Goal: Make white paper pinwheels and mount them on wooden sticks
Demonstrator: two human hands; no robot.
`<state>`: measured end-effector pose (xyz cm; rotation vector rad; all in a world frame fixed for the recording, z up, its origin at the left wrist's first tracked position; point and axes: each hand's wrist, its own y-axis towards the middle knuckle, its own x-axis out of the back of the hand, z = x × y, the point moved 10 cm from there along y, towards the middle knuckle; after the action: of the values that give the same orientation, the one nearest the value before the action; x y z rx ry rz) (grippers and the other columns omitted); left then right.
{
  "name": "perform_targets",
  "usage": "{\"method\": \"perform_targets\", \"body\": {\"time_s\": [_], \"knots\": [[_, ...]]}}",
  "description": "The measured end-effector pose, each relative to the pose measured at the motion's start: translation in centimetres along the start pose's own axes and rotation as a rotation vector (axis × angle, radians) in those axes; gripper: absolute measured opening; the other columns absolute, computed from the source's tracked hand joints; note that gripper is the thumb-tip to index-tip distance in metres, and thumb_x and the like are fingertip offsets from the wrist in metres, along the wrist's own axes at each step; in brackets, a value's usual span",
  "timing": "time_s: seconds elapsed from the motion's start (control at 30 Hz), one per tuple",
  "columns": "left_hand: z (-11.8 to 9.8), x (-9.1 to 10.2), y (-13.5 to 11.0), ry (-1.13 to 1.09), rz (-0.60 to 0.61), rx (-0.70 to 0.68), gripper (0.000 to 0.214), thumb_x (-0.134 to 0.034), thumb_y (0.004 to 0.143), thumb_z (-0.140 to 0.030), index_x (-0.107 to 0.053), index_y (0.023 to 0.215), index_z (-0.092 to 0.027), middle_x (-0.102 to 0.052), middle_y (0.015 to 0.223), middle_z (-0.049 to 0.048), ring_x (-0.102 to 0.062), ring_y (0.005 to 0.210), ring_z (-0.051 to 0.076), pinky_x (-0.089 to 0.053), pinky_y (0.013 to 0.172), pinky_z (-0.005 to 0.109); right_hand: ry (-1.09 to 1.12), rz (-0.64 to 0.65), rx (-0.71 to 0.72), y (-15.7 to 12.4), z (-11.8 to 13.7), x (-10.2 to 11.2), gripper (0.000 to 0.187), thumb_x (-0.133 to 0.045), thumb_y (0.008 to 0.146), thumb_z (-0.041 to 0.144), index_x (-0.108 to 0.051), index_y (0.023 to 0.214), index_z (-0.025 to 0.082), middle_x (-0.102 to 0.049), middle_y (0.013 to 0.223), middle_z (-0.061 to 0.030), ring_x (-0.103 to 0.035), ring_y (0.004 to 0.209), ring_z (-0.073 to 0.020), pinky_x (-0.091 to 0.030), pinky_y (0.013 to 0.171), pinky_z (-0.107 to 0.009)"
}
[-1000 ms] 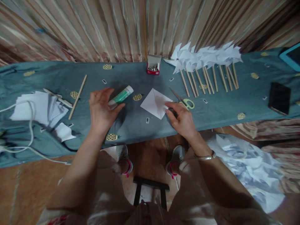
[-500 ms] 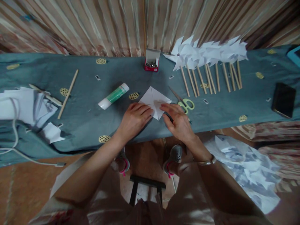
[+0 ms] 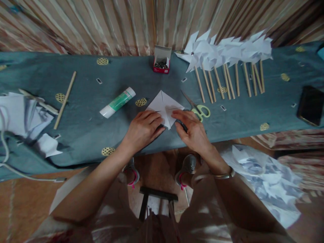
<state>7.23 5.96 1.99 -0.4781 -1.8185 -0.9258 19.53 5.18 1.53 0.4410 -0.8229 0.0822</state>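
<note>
A square sheet of white paper (image 3: 164, 103) lies on the cloth in front of me, turned with a corner pointing away. Slits run in from its corners toward the middle. My left hand (image 3: 145, 128) rests its stretched fingers on the paper's left side, thumb apart near the bottom corner. On the right side, the fingertips of my right hand (image 3: 191, 130) touch the paper, with the thumb spread below. Neither hand grips the sheet. Close to my right hand lie scissors (image 3: 201, 111) with pale green handles. A white and green glue stick (image 3: 117, 103) lies left of the paper.
Behind the paper stands an open red box (image 3: 161, 69) of small metal pieces. Paper pinwheels (image 3: 227, 50) on wooden sticks line the back right. A loose stick (image 3: 65, 99), paper pile (image 3: 15, 114) and cable (image 3: 27, 175) are left; a phone (image 3: 311, 105) is right. A bag of pinwheels (image 3: 265, 182) sits below.
The view has shifted slightly, so things at the left sit farther left. My left thumb has moved away from the paper's lower edge, and my right hand stays about where it was.
</note>
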Motion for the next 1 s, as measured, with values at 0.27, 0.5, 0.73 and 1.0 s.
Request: {"method": "perform_targets", "body": {"time_s": [0.27, 0.5, 0.73, 1.0], "knots": [[-0.9, 0.7, 0.3, 0.010, -0.058, -0.040, 0.018, -0.057, 0.096, -0.024, -0.070, 0.106, -0.016, -0.074, 0.110, 0.0103, -0.065, 0.109, 0.027, -0.052, 0.093, 0.041, 0.022, -0.029, -0.027, -0.1, -0.2, 0.2, 0.028, -0.052, 0.092, 0.019, -0.069, 0.115, 0.021, -0.072, 0.123, -0.0101, -0.063, 0.116, -0.0272, -0.049, 0.103, -0.050], [-0.7, 0.0, 0.1, -0.050, -0.024, -0.026, 0.019, -0.053, 0.098, -0.023, -0.071, 0.105, -0.019, -0.075, 0.105, 0.0080, -0.064, 0.107, 0.024, -0.051, 0.094, 0.042, 0.028, -0.052, -0.062, -0.1, -0.6, 0.2, 0.027, -0.054, 0.091, 0.020, -0.070, 0.112, 0.023, -0.072, 0.123, -0.0093, -0.063, 0.117, -0.0271, -0.048, 0.104, -0.052], [-0.2, 0.0, 0.4, -0.067, -0.034, 0.013, 0.019, -0.054, 0.097, -0.020, -0.072, 0.097, -0.016, -0.076, 0.098, 0.0084, -0.065, 0.099, 0.024, -0.051, 0.090, 0.040, 0.023, -0.064, -0.040, 0.1, 0.0, 0.4, 0.025, -0.053, 0.091, 0.019, -0.070, 0.110, 0.021, -0.073, 0.121, -0.0098, -0.065, 0.114, -0.0267, -0.050, 0.102, -0.049], [-2.3, 1.5, -1.9, -0.279, -0.068, 0.051, 0.017, -0.053, 0.098, -0.021, -0.070, 0.098, -0.017, -0.076, 0.096, 0.0080, -0.068, 0.090, 0.019, -0.055, 0.082, 0.033, 0.110, -0.010, -0.083, -1.5, 1.7, 0.6, 0.020, -0.060, 0.081, 0.015, -0.069, 0.095, 0.026, -0.073, 0.118, -0.0059, -0.065, 0.112, -0.0258, -0.050, 0.101, -0.048]]}}
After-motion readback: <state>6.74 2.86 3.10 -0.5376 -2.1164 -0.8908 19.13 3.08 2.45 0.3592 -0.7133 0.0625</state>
